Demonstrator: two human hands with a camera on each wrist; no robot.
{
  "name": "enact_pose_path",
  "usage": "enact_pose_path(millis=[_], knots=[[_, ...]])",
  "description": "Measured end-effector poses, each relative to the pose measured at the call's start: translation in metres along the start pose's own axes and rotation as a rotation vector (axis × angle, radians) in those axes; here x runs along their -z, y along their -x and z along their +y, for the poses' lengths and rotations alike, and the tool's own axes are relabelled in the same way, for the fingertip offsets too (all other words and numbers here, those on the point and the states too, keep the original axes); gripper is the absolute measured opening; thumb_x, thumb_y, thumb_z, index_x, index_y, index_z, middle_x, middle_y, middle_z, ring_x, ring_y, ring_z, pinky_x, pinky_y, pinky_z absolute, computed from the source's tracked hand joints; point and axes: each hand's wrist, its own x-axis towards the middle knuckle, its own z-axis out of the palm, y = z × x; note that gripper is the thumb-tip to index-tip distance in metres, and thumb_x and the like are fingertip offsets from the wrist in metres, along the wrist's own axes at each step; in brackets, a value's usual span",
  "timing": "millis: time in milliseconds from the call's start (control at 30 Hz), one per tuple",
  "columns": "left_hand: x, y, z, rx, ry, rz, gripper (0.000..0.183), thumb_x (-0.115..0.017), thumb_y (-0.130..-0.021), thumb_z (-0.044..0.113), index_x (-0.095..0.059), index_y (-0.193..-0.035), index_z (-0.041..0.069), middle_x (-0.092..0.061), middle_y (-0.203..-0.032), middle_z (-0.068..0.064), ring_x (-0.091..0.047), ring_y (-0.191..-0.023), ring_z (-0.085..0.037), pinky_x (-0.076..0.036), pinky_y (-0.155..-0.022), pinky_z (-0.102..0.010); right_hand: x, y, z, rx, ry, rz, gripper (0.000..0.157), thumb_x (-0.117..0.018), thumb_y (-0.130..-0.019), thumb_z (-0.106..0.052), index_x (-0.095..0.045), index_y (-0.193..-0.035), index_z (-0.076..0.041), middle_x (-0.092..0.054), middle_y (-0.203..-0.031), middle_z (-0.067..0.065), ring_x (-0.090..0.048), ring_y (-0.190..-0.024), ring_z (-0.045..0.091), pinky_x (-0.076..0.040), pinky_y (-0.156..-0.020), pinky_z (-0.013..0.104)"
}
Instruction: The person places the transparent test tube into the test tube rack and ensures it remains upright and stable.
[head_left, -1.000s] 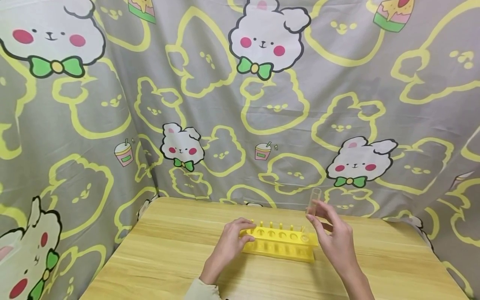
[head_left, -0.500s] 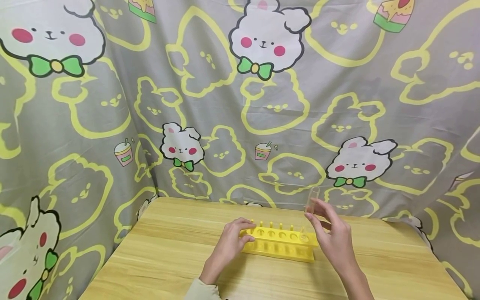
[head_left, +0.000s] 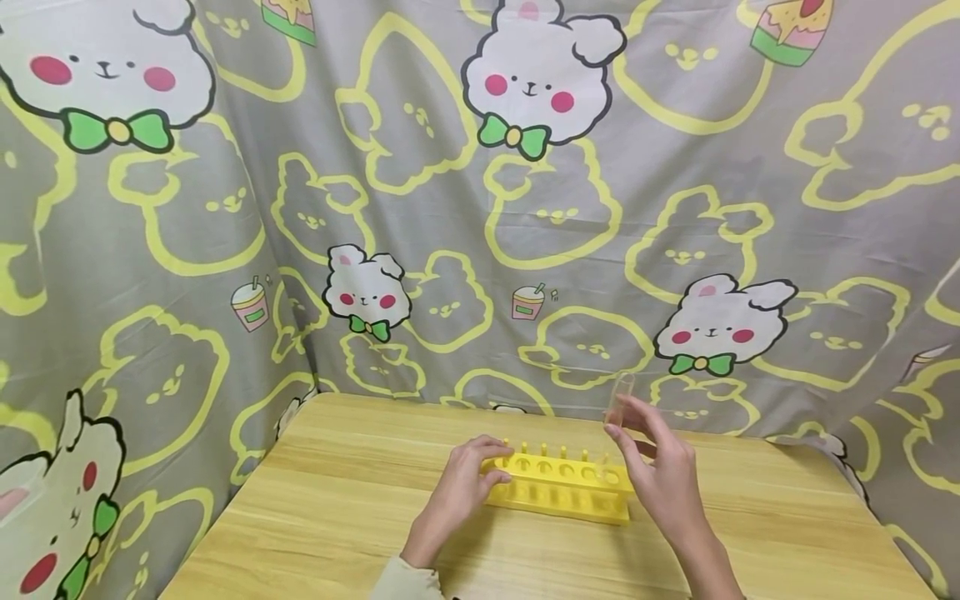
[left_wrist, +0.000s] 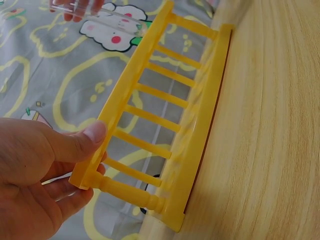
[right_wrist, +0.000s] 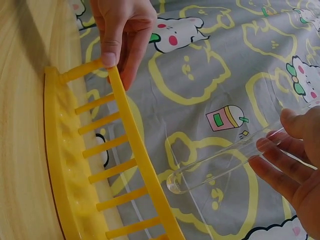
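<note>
A yellow test tube rack stands upright on the table, with a row of holes in its top plate and a row of pegs behind. At its left end, my left hand pinches the top plate; the left wrist view shows the thumb on the plate's edge. Above the rack's right end, my right hand holds a clear test tube slightly tilted between thumb and fingers. In the right wrist view, the tube's lower end is close over the top plate, apart from it.
The wooden table extends around the rack on all sides. Behind it and to the left hangs a grey curtain printed with rabbits and yellow outlines.
My right hand has moved a little to the left with the test tube, whose lower end has shifted left over the rack. My left hand keeps its place on the rack.
</note>
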Motion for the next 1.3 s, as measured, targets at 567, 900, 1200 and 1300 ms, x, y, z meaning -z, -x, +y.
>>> enact_pose_path(millis=[567, 900, 1200, 1300], knots=[[0.0, -0.001, 0.0, -0.007, -0.002, 0.005, 0.035, -0.076, -0.077, 0.013, -0.07, -0.111, 0.008, -0.065, -0.113, -0.004, -0.06, -0.106, -0.023, -0.049, -0.095, -0.037, -0.006, -0.003, -0.001, -0.002, -0.022, -0.015, 0.048, -0.072, -0.082, -0.003, -0.057, -0.126, -0.013, -0.068, -0.098, -0.002, -0.067, -0.09, 0.014, -0.053, -0.07, 0.012], [0.0, 0.0, 0.001, -0.023, -0.003, 0.021, 0.034, -0.077, -0.077, 0.012, -0.07, -0.11, 0.008, -0.066, -0.111, -0.006, -0.061, -0.105, -0.024, -0.049, -0.094, -0.036, -0.001, -0.01, -0.038, -0.02, -0.038, -0.02, 0.04, -0.071, -0.08, 0.006, -0.058, -0.118, 0.001, -0.068, -0.093, 0.01, -0.067, -0.088, 0.024, -0.055, -0.069, 0.017], [0.001, 0.0, 0.001, 0.008, 0.005, -0.003, 0.034, -0.075, -0.078, 0.015, -0.07, -0.112, 0.009, -0.065, -0.114, -0.005, -0.059, -0.108, -0.023, -0.048, -0.096, -0.037, -0.013, -0.005, -0.014, -0.014, -0.054, -0.025, 0.045, -0.072, -0.08, 0.004, -0.058, -0.122, -0.004, -0.068, -0.095, 0.005, -0.067, -0.089, 0.023, -0.053, -0.069, 0.012], [0.001, 0.0, 0.002, 0.017, 0.005, -0.009, 0.034, -0.075, -0.078, 0.016, -0.07, -0.112, 0.01, -0.065, -0.115, -0.005, -0.059, -0.109, -0.023, -0.048, -0.096, -0.037, -0.015, -0.003, -0.006, -0.017, -0.053, -0.032, 0.046, -0.073, -0.081, -0.001, -0.058, -0.124, -0.009, -0.067, -0.096, 0.0, -0.067, -0.091, 0.019, -0.053, -0.069, 0.013]])
